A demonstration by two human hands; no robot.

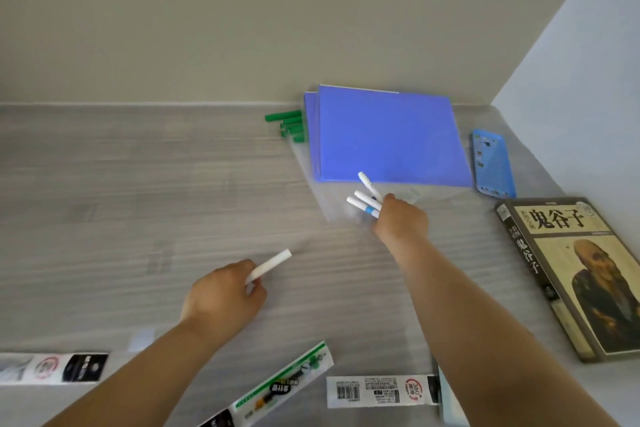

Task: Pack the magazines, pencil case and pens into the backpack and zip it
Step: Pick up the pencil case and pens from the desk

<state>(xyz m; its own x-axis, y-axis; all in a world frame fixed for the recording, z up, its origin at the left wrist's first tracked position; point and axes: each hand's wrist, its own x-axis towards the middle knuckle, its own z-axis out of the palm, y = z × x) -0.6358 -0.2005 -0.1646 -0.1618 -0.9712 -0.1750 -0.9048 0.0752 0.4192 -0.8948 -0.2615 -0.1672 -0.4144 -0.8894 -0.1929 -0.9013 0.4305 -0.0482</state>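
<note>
A pale grey wood-grain desk runs up to a plain beige wall, and the blue stack of magazines lies flat near its far edge, serving as the landmark here. Green pens sit just beside its left edge; a blue perforated pencil case lies just off its right edge, and a thick book lies further right and nearer the person. At the stack's near edge the right hand has its fingers closed around a bunch of white pens, their tips fanning out over a clear sleeve. Well apart from the stack, toward the person, the left hand pinches a single white pen between thumb and fingers. No backpack is in view. This looks like the pen-gathering step; next, the loose pens probably need collecting into one hand before the green ones are fetched.
</note>
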